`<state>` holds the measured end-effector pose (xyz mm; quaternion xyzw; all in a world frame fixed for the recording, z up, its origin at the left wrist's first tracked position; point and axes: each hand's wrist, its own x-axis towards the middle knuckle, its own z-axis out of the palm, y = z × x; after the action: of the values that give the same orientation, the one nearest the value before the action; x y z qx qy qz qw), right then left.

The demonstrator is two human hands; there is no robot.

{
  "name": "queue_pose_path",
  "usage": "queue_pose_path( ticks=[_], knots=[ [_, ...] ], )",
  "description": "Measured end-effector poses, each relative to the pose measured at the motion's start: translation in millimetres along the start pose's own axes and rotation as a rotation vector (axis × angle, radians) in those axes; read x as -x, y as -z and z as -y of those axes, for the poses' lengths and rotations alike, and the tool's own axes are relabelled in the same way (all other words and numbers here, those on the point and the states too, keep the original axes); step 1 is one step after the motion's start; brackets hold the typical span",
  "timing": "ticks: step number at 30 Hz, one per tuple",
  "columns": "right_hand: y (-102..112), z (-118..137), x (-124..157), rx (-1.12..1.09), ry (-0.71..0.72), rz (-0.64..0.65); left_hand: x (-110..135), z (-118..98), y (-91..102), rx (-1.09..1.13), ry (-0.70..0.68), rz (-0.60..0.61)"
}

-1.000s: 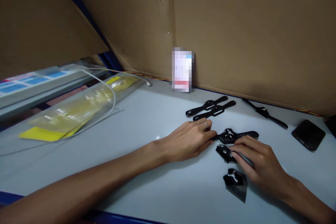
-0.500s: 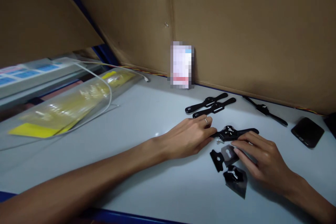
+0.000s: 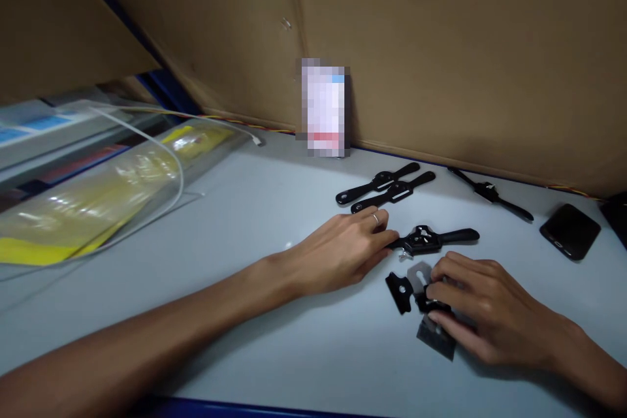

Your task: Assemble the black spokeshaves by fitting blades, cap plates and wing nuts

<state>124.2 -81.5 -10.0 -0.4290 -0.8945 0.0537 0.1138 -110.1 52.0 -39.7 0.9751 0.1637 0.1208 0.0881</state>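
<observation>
"What's around?"

"Brown cardboard walls (image 3: pixel 441 46); a pale tabletop (image 3: pixel 255 353); a plastic bag (image 3: pixel 112 202) with yellow in it at left; a dark phone (image 3: pixel 571 232) at right."

"And the hands?"

"The left hand (image 3: pixel 350 245) has fingers curled round one handle of a black spokeshave (image 3: pixel 422 241) on the tabletop; the right hand (image 3: pixel 494 310), fingertips barely parted, pinches a black clamp piece (image 3: pixel 435 306) beside a metal blade (image 3: pixel 435 341)."

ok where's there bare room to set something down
Bare tabletop lies between the plastic bag and left forearm, and between that forearm and the blue front edge. It's crowded around the right hand, with grey plates and a black plate.
</observation>
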Motion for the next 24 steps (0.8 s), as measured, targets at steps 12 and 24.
queue_pose_path(
  ticks=[12, 24],
  knots=[
    [-5, -36, -4, 0.034, -0.284, -0.354, -2, -2, -3.4, 0.033, 0.005, -0.057],
    [-20, -36, -17, -0.061, -0.147, -0.382, -4, -9, -4.4, -0.04, -0.051, -0.009]
  ],
)
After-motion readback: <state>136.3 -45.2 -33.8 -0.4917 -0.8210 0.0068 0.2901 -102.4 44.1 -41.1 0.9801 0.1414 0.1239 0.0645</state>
